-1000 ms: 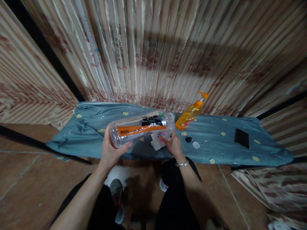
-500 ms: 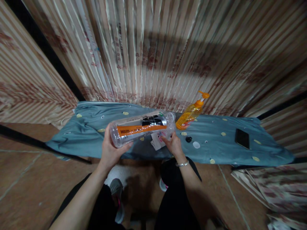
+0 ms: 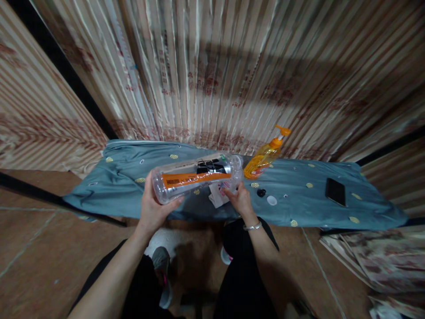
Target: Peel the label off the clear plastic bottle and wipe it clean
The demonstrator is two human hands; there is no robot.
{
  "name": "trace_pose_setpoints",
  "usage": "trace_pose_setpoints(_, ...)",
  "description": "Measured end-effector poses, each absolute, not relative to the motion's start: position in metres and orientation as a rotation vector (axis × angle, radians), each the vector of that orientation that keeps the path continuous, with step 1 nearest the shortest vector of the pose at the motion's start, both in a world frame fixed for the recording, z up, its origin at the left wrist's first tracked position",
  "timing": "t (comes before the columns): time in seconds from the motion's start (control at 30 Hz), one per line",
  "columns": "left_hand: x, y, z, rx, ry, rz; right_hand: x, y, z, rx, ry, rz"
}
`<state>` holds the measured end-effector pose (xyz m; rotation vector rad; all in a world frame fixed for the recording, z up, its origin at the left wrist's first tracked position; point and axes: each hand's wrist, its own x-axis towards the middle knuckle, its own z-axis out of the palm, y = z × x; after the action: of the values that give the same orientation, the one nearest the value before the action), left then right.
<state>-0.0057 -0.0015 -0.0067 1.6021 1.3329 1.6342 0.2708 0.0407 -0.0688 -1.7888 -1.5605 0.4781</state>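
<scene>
A large clear plastic bottle (image 3: 192, 175) with an orange, silver and black label lies sideways above the cloth-covered table, its neck toward the right. My left hand (image 3: 154, 206) is closed around its base, thumb along the lower side. At the neck end, my right hand (image 3: 241, 201) has its fingers against the bottle; their tips are partly hidden. Below the bottle, close to my right thumb, is a white printed piece (image 3: 217, 197), like paper or a packet; whether the thumb touches it is unclear.
An orange pump bottle (image 3: 264, 159) stands just right of the neck. Near my right hand are a small black piece (image 3: 261, 192) and a white disc (image 3: 272, 200). A dark phone (image 3: 335, 192) rests farther right on the teal cloth (image 3: 308, 206). Pleated curtains (image 3: 212, 79) hang behind.
</scene>
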Motion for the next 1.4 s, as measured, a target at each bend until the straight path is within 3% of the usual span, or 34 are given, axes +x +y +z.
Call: trace_pose_setpoints(1.4, -0.0051, -0.0009, -0.0061, 1.598, 1.313, 1.622, 0.2698, 0.0404, -0.0706, -1.806, -1.546, 0.452)
